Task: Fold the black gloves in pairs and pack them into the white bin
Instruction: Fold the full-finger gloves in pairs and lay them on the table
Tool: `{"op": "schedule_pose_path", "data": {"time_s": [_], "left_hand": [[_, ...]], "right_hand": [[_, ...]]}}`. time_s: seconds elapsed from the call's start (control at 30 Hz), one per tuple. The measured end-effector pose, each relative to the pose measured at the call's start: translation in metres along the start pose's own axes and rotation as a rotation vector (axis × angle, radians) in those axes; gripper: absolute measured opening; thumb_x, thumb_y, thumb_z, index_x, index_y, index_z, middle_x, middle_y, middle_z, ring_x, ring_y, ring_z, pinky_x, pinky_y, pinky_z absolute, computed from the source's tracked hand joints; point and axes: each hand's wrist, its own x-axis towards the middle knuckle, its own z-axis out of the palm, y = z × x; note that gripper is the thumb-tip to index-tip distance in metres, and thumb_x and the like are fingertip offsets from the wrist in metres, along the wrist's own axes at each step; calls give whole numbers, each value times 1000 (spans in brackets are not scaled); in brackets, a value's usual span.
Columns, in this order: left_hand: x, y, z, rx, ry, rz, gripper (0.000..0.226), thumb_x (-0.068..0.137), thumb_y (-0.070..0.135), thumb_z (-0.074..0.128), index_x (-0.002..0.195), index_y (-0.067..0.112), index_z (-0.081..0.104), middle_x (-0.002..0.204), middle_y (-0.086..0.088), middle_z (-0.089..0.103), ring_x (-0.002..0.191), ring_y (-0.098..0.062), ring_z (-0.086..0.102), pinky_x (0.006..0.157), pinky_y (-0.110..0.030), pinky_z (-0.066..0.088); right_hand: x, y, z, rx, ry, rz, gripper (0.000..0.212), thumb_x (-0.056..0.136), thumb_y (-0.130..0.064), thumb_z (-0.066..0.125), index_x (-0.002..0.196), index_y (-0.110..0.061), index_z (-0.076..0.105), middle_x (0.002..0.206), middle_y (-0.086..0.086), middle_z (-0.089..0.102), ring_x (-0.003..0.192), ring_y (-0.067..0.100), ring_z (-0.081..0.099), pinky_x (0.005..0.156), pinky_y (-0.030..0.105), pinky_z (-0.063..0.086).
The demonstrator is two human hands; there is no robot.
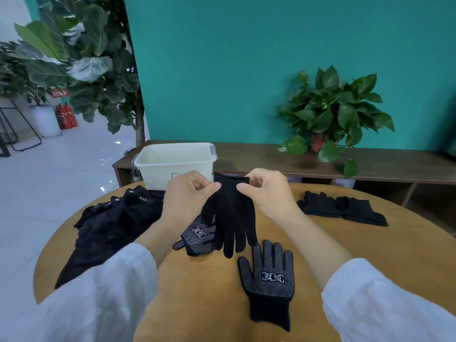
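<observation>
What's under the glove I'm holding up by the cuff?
Under the held glove lies a dotted glove, palm side up on the table; its right part is covered by the hanging fingers, so that part cannot be seen.

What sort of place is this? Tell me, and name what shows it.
Probably an office or lobby set up for sorting work, not a home: a teal partition wall, red fire extinguishers on a glossy tiled floor, and large potted plants.

Office lobby, fire extinguishers (pixel 66 116), potted plants (pixel 330 114)
</observation>
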Motion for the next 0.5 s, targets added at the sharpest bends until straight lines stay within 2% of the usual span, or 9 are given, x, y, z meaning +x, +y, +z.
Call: {"op": "schedule_pose_path", "data": {"time_s": [0.1,0.23,0.33,0.4,0.43,0.5], "left_hand": [[-2,8,15,26,6,23,25,79,40,78,67,24,62,63,9,63,61,-2,56,59,-19,41],[-5,11,31,-32,-34,38,23,78,36,79,67,23,63,63,9,63,59,0,55,63,-20,46],[-2,10,37,-63,-12,62,19,78,33,80,84,24,64,84,13,67,80,1,60,79,-22,48],[1,12,39,-80,-44,58,36,79,29,80,109,26,60,106,17,63,101,0,57,92,-22,42],[3,13,41,-116,-104,44,40,81,26,78,116,25,59,111,16,63,105,0,57,95,-21,42],[4,20,47,-232,-252,10,21,87,17,73,106,21,67,102,11,72,96,-2,66,88,-18,50]], "right_hand": [[2,6,-3,-16,21,-29,15,84,-24,74,76,-13,66,68,-6,61,70,17,57,69,41,52],[4,14,-8,-20,29,-39,15,84,-24,74,81,-10,69,70,-1,65,73,22,62,69,44,54],[5,23,-16,-5,14,-19,15,84,-23,74,79,-11,68,71,2,66,73,24,62,69,47,54],[3,27,-25,12,-21,6,13,84,-22,74,80,-10,68,73,4,66,74,25,62,71,47,54],[3,29,-30,20,-40,18,12,84,-21,73,82,-10,68,75,6,66,75,26,63,72,47,54],[1,36,-43,31,-68,33,10,86,-18,72,84,-9,67,77,9,68,76,29,64,73,47,55]]}}
